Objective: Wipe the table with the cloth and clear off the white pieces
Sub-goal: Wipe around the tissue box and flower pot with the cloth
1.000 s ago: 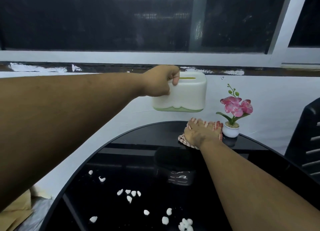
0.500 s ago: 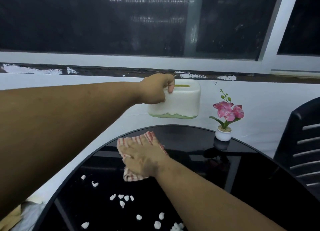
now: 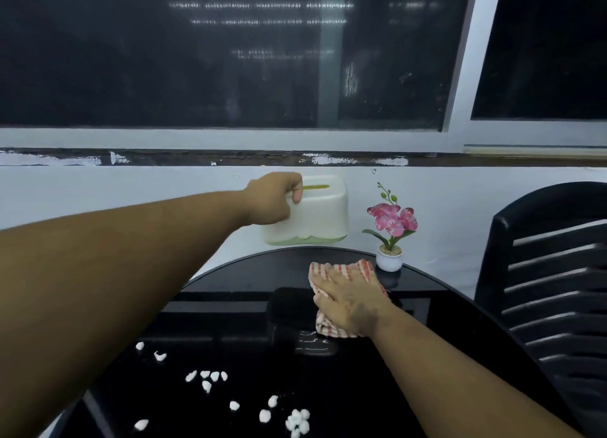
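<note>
My right hand [image 3: 349,298] lies flat on a red-and-white striped cloth [image 3: 364,268], pressing it onto the round black glass table [image 3: 249,273] near its far side. My left hand [image 3: 272,197] grips a white tissue box [image 3: 323,214] with a green base and holds it up in the air above the table's far edge. Several small white pieces [image 3: 205,377] lie scattered over the near left of the table, with a cluster [image 3: 297,421] by the bottom edge.
A small white pot with a pink orchid [image 3: 391,227] stands on the table's far right rim, just beyond the cloth. A black plastic chair [image 3: 551,273] is on the right. A white wall and dark window run behind the table.
My right hand swept the cloth from the far right to the left and has now come back to the right, near the pot. My left hand keeps the box raised.
</note>
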Available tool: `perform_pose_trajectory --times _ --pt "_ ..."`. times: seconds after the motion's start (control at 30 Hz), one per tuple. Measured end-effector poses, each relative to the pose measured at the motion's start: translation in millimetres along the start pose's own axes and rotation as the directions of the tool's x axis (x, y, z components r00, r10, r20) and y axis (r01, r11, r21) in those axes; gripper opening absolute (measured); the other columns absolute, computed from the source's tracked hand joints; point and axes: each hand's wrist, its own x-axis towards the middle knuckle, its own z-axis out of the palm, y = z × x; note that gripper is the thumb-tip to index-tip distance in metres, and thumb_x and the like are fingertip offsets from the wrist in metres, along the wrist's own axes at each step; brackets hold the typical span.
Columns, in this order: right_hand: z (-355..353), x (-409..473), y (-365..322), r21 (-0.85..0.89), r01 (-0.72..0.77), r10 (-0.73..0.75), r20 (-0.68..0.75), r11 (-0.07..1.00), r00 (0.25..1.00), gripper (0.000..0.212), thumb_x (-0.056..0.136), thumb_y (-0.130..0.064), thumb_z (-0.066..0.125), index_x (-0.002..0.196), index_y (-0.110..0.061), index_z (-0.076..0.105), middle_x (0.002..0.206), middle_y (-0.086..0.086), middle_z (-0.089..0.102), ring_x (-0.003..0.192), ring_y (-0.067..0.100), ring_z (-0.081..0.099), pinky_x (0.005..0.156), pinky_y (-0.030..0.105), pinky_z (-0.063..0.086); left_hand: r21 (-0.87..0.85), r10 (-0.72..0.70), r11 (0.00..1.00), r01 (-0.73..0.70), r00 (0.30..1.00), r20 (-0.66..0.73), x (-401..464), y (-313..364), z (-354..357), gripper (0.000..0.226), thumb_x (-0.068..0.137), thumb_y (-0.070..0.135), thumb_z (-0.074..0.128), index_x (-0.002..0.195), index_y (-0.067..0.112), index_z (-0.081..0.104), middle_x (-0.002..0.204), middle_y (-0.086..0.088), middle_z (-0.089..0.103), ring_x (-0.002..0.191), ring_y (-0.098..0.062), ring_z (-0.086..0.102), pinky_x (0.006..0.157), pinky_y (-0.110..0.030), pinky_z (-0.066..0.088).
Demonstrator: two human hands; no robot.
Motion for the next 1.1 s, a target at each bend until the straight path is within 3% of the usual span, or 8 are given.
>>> perform_pose_trajectory --times 0.2,0.73,0.8,0.83,0.9,0.93,1.03,1.1 --pt "1.7 -73.4 17.5 0.013 0.077 -0.076 -0.024 0.997 0.997 0.054 0.097 -0.060 0.015 0.148 -0.058 -0.003 0.163 -0.020 -0.007 0.151 0.025 -0.011 0.118 0.054 -0.015 0.060 -0.069 0.996 0.065 0.996 0.057 -1.0 5.5 37.2 0.031 0.071 -0.006 0.046 0.075 0.025 0.047 0.084 0.009 0.050 0.085 -0.025 0.046 0.064 -0.032 0.028" --pt "0.8 -114.5 34.3 0.039 0.036 -0.036 0.005 0.999 0.999 0.052 0.095 -0.064 0.014 0.142 -0.065 -0.009 0.155 -0.028 -0.016 0.149 0.017 -0.017 0.118 0.049 -0.016 -0.006 -0.114 0.993 0.116 0.984 0.140 10.0 -4.6 86.0 0.031 0.072 -0.001 0.045 0.078 0.029 0.043 0.094 -0.003 0.055 0.089 -0.031 0.052 0.061 -0.033 0.037" --pt "-0.4 -115.0 33.3 0.041 0.024 -0.025 0.013 0.999 1.000 0.053 0.095 -0.064 0.014 0.143 -0.064 -0.009 0.157 -0.027 -0.014 0.150 0.017 -0.016 0.118 0.049 -0.016 -0.020 -0.093 0.995 0.099 0.974 0.208 5.5 -5.7 80.6 0.031 0.076 0.004 0.054 0.082 0.031 0.043 0.110 -0.007 0.055 0.100 -0.034 0.051 0.070 -0.035 0.043" --pt "-0.4 -115.0 33.0 0.038 0.021 -0.022 0.017 0.999 1.000 0.053 0.095 -0.064 0.015 0.143 -0.064 -0.008 0.158 -0.027 -0.014 0.150 0.017 -0.016 0.118 0.048 -0.016 -0.013 -0.091 0.995 0.097 0.965 0.247 2.0 -7.6 76.7 0.031 0.077 0.009 0.060 0.085 0.035 0.045 0.128 -0.009 0.051 0.116 -0.038 0.048 0.084 -0.039 0.045" --pt "-1.4 -115.1 31.8 0.033 0.016 -0.017 0.024 0.999 1.000 0.052 0.096 -0.063 0.015 0.143 -0.064 -0.008 0.157 -0.027 -0.015 0.150 0.018 -0.015 0.118 0.048 -0.016 0.011 -0.089 0.996 0.089 0.956 0.279 -10.1 -10.2 66.1 0.034 0.077 0.022 0.067 0.091 0.045 0.047 0.156 -0.010 0.027 0.145 -0.037 0.021 0.112 -0.049 0.027" --pt "-1.5 -114.9 31.5 0.035 0.014 -0.015 0.025 0.999 1.000 0.052 0.096 -0.063 0.015 0.143 -0.064 -0.007 0.156 -0.027 -0.015 0.150 0.018 -0.015 0.118 0.048 -0.016 0.008 -0.078 0.997 0.079 0.964 0.255 -19.5 -11.0 60.3 0.033 0.079 0.024 0.068 0.096 0.045 0.049 0.158 -0.008 0.025 0.148 -0.034 0.014 0.115 -0.048 0.022" --pt "-1.3 -114.9 31.0 0.033 0.015 -0.015 0.019 0.999 1.000 0.052 0.096 -0.063 0.015 0.144 -0.062 -0.006 0.157 -0.026 -0.014 0.150 0.019 -0.015 0.118 0.048 -0.016 -0.070 -0.081 0.993 0.090 0.990 0.118 -59.8 -14.3 49.5 0.023 0.087 0.023 0.064 0.108 0.030 0.056 0.136 0.002 0.051 0.127 -0.024 0.045 0.102 -0.035 0.036" --pt "0.2 -114.1 32.1 0.029 0.016 -0.017 0.016 0.999 1.000 0.053 0.096 -0.064 0.015 0.144 -0.062 -0.006 0.158 -0.026 -0.013 0.150 0.019 -0.014 0.118 0.047 -0.016 -0.099 -0.086 0.990 0.096 0.991 0.099 -100.3 -20.8 44.5 0.022 0.090 0.023 0.062 0.111 0.025 0.059 0.127 0.011 0.053 0.117 -0.013 0.048 0.095 -0.027 0.035"
